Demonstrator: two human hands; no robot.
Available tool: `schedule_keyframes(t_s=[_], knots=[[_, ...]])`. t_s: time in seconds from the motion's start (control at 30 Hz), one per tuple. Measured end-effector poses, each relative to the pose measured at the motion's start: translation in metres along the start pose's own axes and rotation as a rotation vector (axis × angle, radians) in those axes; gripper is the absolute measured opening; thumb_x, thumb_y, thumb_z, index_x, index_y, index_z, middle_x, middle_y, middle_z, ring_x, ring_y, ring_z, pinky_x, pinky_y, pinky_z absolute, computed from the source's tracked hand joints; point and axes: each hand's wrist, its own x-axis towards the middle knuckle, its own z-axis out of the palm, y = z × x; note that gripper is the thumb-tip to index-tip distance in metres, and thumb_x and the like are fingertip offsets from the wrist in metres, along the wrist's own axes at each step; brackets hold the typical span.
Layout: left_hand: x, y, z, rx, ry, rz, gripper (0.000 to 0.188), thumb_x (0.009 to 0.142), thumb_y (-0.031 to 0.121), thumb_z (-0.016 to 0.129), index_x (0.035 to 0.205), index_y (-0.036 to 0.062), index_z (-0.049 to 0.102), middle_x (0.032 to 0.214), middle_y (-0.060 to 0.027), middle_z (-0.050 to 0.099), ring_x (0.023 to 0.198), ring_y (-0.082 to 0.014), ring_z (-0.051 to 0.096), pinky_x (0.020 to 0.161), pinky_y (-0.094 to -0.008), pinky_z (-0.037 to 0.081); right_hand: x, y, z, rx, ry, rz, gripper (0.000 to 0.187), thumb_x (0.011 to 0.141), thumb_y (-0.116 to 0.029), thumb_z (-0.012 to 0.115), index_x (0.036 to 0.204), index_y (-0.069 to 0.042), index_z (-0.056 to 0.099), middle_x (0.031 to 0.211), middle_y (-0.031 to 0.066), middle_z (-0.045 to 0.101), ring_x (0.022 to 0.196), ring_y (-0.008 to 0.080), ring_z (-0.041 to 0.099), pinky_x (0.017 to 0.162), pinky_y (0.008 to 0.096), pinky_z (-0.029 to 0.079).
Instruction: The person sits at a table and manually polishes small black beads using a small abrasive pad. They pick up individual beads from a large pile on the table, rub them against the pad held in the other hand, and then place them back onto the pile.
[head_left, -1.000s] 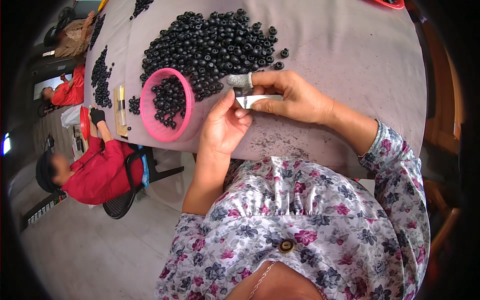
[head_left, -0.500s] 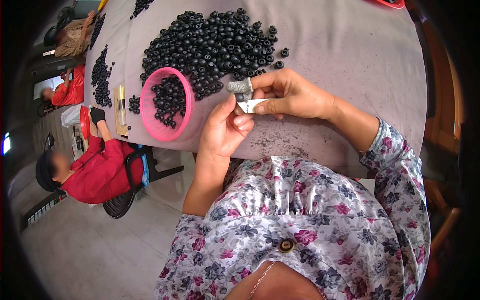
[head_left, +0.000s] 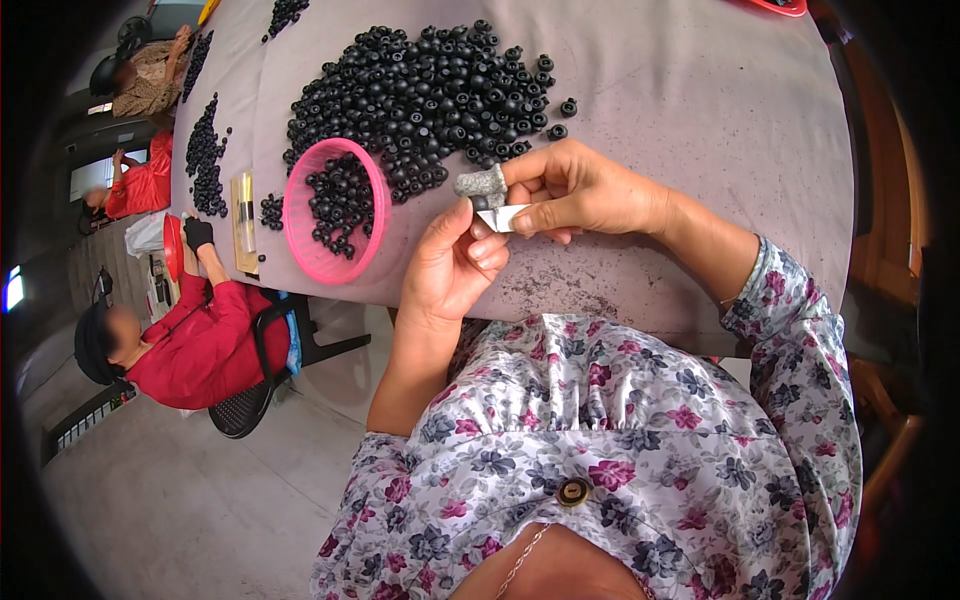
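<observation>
My left hand [head_left: 447, 258] is raised over the near side of the table, thumb and fingers pinching a small round black rubbery part [head_left: 483, 202]. Against that part, my right hand [head_left: 600, 195] holds a small flat blade [head_left: 503, 217], pale and pointed, between thumb and fingers. A grey fabric finger cover [head_left: 481, 182] sits on my right index finger, which curls over the far side of the black part. The fingers partly hide both pieces. Just left of my hands stands a pink plastic basket [head_left: 297, 232] with black parts inside. Beyond them spreads a large pile of similar parts [head_left: 420, 90].
Dark crumbs dot the mauve tablecloth [head_left: 680, 130] near my hands. A tray with a yellow-and-black tool [head_left: 244, 222] lies left of the basket. Smaller black piles line the left side. A co-worker in red [head_left: 205, 340] sits at left; a red container [head_left: 785, 6] stands far right.
The blade has tilted slightly and shifted a little toward me in my right fingers. Both hands otherwise keep nearly the same place and grip.
</observation>
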Motion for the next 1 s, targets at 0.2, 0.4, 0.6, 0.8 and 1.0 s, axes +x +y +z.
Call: schedule_keyframes(t_s=[0.2, 0.4, 0.6, 0.8, 1.0], knots=[[0.0002, -0.0020, 0.0024, -0.049, 0.005, 0.000, 0.020, 0.097, 0.026, 0.059, 0.099, 0.0055, 0.059, 0.078, -0.0002, 0.053, 0.063, -0.0101, 0.050, 0.056, -0.0247, 0.040, 0.0000, -0.0006, -0.0003, 0.010, 0.006, 0.009, 0.024, 0.088, -0.010, 0.067, 0.111, -0.002, 0.066, 0.070, -0.0035, 0.060, 0.052, 0.0028, 0.048, 0.045, 0.0188, 0.034], [0.0000, -0.0037, 0.0007, -0.017, 0.001, 0.021, 0.023, 0.097, 0.026, 0.059, 0.106, 0.0045, 0.058, 0.079, 0.0001, 0.052, 0.064, -0.0093, 0.049, 0.056, -0.0239, 0.040, -0.0001, -0.0002, -0.0010, 0.000, 0.015, 0.012, 0.023, 0.088, -0.011, 0.067, 0.110, -0.002, 0.067, 0.071, -0.0037, 0.061, 0.052, 0.0027, 0.048, 0.045, 0.0188, 0.035], [-0.0020, -0.0038, 0.0011, 0.024, -0.022, 0.028, 0.029, 0.097, 0.026, 0.059, 0.113, 0.0021, 0.056, 0.079, 0.0000, 0.050, 0.065, -0.0085, 0.048, 0.057, -0.0233, 0.040, 0.0000, -0.0011, -0.0020, 0.028, 0.005, 0.018, 0.023, 0.089, -0.012, 0.067, 0.110, -0.003, 0.068, 0.071, -0.0033, 0.062, 0.052, 0.0025, 0.048, 0.045, 0.0184, 0.035], [-0.0032, -0.0065, -0.0006, 0.053, -0.038, 0.057, 0.033, 0.098, 0.025, 0.057, 0.117, -0.0011, 0.053, 0.079, 0.0003, 0.049, 0.064, -0.0076, 0.047, 0.057, -0.0226, 0.040, 0.0001, 0.0012, -0.0021, 0.073, 0.008, 0.042, 0.023, 0.089, -0.011, 0.067, 0.109, -0.002, 0.068, 0.072, -0.0024, 0.063, 0.052, 0.0023, 0.049, 0.044, 0.0177, 0.033], [-0.0033, -0.0087, 0.0039, 0.022, -0.057, 0.048, 0.034, 0.099, 0.025, 0.055, 0.118, -0.0040, 0.051, 0.078, 0.0002, 0.049, 0.063, -0.0069, 0.046, 0.057, -0.0219, 0.040, 0.0021, 0.0073, -0.0036, 0.168, -0.016, 0.048, 0.024, 0.088, -0.009, 0.067, 0.110, 0.000, 0.068, 0.070, -0.0014, 0.063, 0.051, 0.0026, 0.048, 0.043, 0.0181, 0.032]])
